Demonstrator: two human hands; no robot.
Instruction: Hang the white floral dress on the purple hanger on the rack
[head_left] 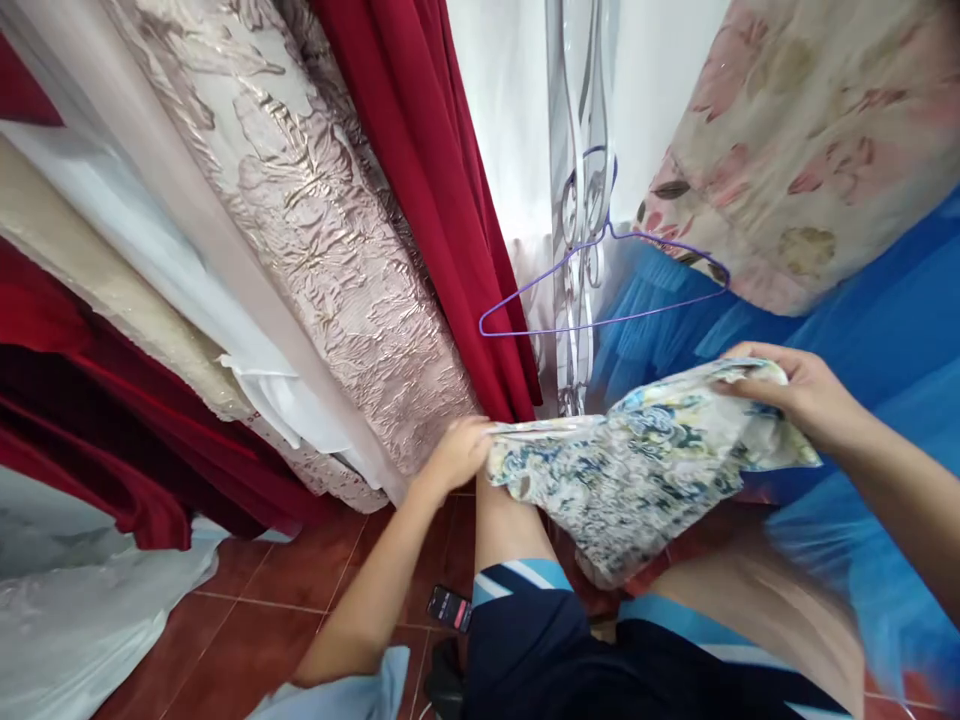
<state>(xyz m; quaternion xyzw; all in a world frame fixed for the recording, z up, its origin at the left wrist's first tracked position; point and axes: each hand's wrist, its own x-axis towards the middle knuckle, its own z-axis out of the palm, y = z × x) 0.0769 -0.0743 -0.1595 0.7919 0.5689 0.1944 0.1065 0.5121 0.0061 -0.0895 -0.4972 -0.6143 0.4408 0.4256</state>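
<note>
A floral garment [607, 480] in white, blue and yellow is stretched between my two hands above my knees; its exact cut cannot be made out. My left hand [459, 455] is closed on its left end, by my knee. At the other end my right hand [806, 395] pinches the upper edge, thumb in front, with a corner of cloth hanging below. Just beyond the garment a purple wire hanger [604, 322] hangs with nothing on it, in front of a white ornamental metal stand [574, 210].
Long dresses hang on the left, among them a pink brocade one [315, 220] and a dark red one [427, 180]. To the right are a floral cloth [817, 170] and blue tulle [862, 330]. A phone [450, 608] lies on the red tiled floor [277, 590].
</note>
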